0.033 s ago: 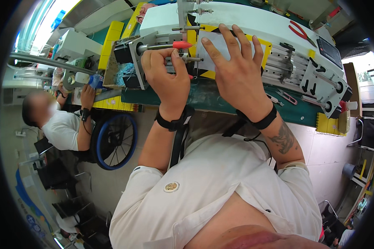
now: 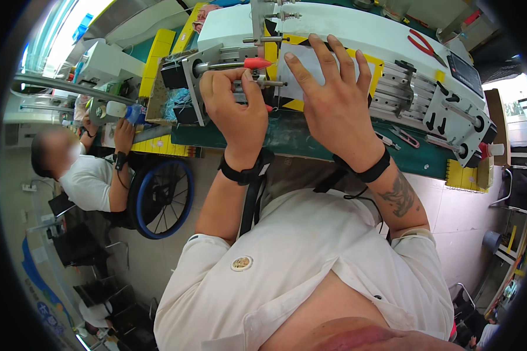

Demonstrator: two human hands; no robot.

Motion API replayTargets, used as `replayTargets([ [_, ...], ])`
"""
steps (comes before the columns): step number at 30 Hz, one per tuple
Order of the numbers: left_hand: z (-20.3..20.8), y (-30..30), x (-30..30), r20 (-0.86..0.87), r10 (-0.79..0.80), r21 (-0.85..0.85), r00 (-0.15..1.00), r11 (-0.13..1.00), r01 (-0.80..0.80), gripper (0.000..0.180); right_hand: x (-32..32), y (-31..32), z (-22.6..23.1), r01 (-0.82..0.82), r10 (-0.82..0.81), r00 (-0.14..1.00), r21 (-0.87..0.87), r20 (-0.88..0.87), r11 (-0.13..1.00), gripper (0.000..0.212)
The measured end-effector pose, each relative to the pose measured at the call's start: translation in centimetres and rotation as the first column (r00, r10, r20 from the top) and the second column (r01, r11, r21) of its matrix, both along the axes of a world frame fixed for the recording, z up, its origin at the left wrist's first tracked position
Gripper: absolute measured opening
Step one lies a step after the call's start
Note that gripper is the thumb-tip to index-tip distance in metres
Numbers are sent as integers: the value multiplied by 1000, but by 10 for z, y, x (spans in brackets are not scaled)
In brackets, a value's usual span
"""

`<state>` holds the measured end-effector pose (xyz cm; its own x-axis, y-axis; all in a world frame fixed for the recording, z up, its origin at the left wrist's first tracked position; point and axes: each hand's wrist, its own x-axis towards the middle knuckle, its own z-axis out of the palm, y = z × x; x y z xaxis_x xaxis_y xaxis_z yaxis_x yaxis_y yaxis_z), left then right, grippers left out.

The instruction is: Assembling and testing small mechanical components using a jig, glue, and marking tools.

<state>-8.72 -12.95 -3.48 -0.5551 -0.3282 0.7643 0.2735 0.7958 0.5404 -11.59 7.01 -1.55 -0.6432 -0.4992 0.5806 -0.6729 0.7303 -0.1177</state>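
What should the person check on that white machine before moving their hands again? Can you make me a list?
1. Left hand gripping the metal rod with the red cone tip: ok, fingers curl around parts just below the tip.
2. Right hand steady on the white machine: ok, it lies flat, fingers spread.
3. Fingers away from the cone's point: cannot tell, the thumb sits very close to it.
4. Red pliers out of the way: ok, they lie on the machine top, apart from both hands.
5. Co-worker at a distance: ok, seated at the next bench, to the left.
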Motion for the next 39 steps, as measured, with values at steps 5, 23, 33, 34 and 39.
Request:
replayTargets([
  [5,-1,2,2,36,-37,79,999,996,34,6,1,-2,-1,-13,14,1000,-12,14,1000,79],
  [23,-17,7,53,-25,-332,49,943,942,333,10,38,56,19,-199,185,979,-174,-89,965,48],
  [33,-91,68,90,115,-647,73,754,762,643,12,98,126,-53,-154,305,813,-322,496,934,29],
  [34,-96,71,90,102,-648,102,755,761,640,11,101,131,-64,-55,313,762,-425,567,903,26],
  [39,-110,84,89,193,-596,16,780,796,605,11,107,157,-102,172,352,641,-575,682,800,25],
])
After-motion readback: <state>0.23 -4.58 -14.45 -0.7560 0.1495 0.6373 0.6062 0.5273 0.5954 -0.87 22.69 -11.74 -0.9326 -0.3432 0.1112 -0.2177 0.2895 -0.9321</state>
